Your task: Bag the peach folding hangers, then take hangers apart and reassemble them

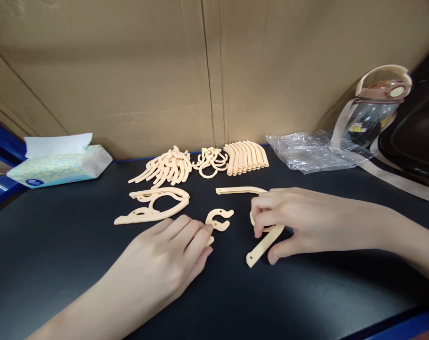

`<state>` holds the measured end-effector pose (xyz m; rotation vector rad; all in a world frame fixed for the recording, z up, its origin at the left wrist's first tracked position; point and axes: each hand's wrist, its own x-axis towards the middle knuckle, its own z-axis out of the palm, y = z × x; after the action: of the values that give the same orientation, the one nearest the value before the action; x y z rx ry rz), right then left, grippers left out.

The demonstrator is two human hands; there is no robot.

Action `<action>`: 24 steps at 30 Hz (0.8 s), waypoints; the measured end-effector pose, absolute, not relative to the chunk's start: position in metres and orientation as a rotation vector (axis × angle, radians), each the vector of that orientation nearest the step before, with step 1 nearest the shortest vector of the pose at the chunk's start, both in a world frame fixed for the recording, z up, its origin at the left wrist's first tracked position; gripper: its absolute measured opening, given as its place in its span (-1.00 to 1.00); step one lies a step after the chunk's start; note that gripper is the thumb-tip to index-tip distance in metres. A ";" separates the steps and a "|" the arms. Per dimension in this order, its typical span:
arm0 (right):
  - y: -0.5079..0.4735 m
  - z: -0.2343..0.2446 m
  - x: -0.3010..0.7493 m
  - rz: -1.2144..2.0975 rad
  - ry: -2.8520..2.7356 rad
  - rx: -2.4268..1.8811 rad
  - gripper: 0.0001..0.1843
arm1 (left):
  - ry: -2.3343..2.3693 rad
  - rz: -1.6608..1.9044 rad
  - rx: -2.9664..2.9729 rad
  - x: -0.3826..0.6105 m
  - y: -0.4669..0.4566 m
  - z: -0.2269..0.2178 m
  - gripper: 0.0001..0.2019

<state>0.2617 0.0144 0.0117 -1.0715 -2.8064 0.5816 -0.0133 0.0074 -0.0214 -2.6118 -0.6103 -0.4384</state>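
Note:
My left hand [175,250] is closed around a cream plastic hook piece [219,225], its thumb and index finger near the lower end; part of the piece is hidden by the fingers. On the right, my right hand [288,219] arches over a cream hanger arm [262,248] on the table, thumb apart from the curled fingers. Another curved cream part shows partly beneath those fingers. Just beyond them lies a second hanger arm [235,190], its right end covered by the hand. Left of centre rests a folded cream hanger [164,215].
At the back of the black table [76,264] are a pile of small curved arms [170,167], several hooks [210,160] and a row of longer arms [246,158]. A tissue pack [62,165] is left; a clear plastic bag [306,151] and strapped bottle [372,118] are right.

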 end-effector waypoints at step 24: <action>0.052 -0.030 0.263 -0.041 -2.541 -1.296 -0.72 | -0.644 -0.394 -2.616 -0.015 0.006 -0.022 -0.73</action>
<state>0.2635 0.0522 -0.0302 -1.2960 -2.5406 -0.0405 -0.0151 0.0062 -0.0224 -2.6160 -0.6444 -0.3944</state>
